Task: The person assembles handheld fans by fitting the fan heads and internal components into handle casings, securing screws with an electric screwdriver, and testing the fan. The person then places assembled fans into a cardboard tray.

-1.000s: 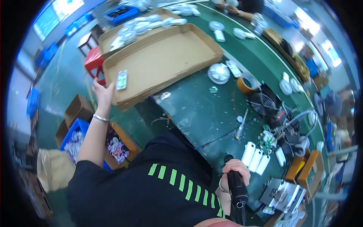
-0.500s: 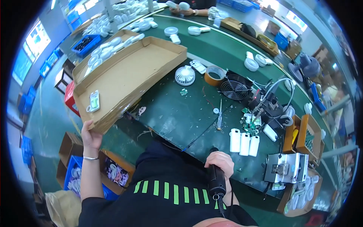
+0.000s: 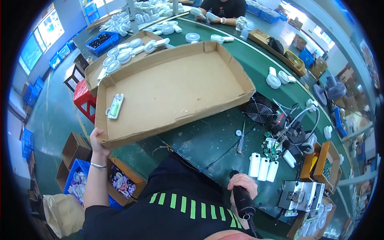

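My left hand is closed on the near left corner of a shallow cardboard tray, which is tilted over the green bench. Near that corner lies a white handle-shaped part with a green battery cell. My right hand is wrapped round a black electric screwdriver, its cord hanging down beside my body. Beyond this hand three white handle casings lie side by side. Green circuit boards are heaped behind them, and a hand screwdriver rests to their left.
A black caged fan and a cabled fixture occupy the bench's right side. White mini fans fill a second cardboard tray behind mine. At far right stands a metal jig. Across the bench, a person handles white parts.
The cardboard tray has swung right across the bench, now covering the tape roll and the round white fan part. My right hand and the electric screwdriver appear slightly lower and further right.
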Action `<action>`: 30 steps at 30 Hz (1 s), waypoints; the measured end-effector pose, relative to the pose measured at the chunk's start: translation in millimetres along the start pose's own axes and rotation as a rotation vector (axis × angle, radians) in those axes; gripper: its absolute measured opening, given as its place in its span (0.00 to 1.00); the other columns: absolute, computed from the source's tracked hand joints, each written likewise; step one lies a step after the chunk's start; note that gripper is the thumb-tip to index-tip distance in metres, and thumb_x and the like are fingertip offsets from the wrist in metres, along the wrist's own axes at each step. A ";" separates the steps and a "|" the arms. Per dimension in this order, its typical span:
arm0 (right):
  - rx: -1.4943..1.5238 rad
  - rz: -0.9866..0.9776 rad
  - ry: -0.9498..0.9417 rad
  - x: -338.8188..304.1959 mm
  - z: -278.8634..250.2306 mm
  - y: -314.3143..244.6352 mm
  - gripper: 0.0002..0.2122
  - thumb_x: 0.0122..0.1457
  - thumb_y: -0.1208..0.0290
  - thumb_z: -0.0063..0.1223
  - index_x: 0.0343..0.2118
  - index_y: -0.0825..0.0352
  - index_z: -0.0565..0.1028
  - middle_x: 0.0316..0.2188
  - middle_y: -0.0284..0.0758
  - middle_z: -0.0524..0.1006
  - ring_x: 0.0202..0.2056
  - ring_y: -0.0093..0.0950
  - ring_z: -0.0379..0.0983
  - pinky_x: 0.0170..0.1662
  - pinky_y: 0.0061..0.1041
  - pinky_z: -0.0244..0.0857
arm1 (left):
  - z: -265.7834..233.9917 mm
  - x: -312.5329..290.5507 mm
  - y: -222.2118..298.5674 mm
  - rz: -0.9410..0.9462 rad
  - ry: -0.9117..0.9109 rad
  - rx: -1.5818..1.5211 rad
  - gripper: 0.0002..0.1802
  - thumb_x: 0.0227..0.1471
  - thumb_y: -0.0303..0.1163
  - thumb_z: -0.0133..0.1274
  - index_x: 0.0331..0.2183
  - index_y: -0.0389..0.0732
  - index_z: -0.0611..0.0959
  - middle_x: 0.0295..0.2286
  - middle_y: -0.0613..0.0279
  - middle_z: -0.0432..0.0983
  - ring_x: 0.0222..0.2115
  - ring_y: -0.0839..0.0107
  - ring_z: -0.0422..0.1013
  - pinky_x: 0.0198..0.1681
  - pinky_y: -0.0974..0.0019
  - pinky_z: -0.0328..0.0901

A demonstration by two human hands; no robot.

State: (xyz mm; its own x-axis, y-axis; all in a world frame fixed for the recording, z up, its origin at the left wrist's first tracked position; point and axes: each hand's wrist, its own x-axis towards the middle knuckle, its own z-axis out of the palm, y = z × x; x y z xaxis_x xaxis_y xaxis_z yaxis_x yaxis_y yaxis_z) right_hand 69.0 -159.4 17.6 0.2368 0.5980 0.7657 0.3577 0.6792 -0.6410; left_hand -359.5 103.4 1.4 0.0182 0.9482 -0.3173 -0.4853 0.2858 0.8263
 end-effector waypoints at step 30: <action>0.184 0.170 -0.140 26.0 -18.1 10.9 0.08 0.53 0.76 0.55 0.32 0.74 0.71 0.19 0.40 0.75 0.20 0.34 0.74 0.26 0.30 0.69 | 148.8 282.9 17.3 0.494 0.349 2.002 0.16 0.49 0.26 0.45 0.41 0.35 0.77 0.43 0.46 0.74 0.47 0.50 0.70 0.51 0.51 0.63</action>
State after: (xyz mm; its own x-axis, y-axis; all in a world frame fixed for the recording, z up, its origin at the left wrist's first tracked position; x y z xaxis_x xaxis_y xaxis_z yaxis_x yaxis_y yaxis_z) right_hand 95.4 -144.2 31.5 0.1475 0.7542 0.6399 0.1509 0.6222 -0.7682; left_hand -232.7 397.3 -4.8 -0.0301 0.9833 0.1797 0.9993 0.0257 0.0267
